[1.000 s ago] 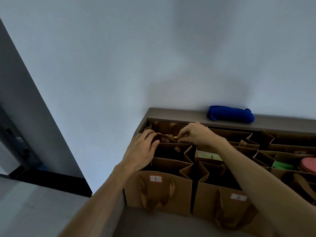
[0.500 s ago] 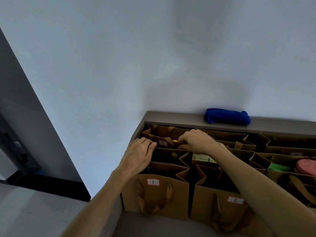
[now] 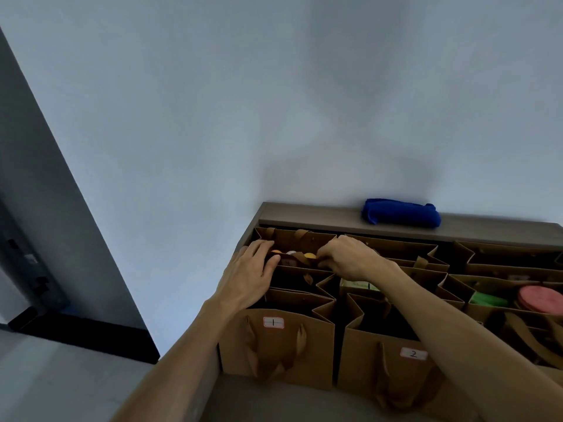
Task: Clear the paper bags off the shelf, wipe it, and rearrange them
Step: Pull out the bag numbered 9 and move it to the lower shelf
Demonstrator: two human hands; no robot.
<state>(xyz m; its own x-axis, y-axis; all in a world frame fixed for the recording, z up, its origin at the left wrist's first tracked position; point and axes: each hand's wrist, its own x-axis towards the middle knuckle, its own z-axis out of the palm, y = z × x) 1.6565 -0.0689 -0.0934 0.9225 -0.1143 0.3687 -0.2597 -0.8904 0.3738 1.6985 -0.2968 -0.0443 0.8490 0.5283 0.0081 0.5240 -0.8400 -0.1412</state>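
Brown paper bags (image 3: 275,339) stood in rows on the shelf (image 3: 320,213) at lower right of the frame. Left hand (image 3: 249,277) rested with straight fingers on the rearmost left bag (image 3: 300,240); right hand (image 3: 350,257) pinched that bag's near rim. Blue cloth (image 3: 400,215) lay on the shelf's back ledge.

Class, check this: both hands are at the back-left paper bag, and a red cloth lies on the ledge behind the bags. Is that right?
Not quite. In the head view the cloth on the ledge is blue, not red. Both the left hand and right hand are at the back-left paper bag.
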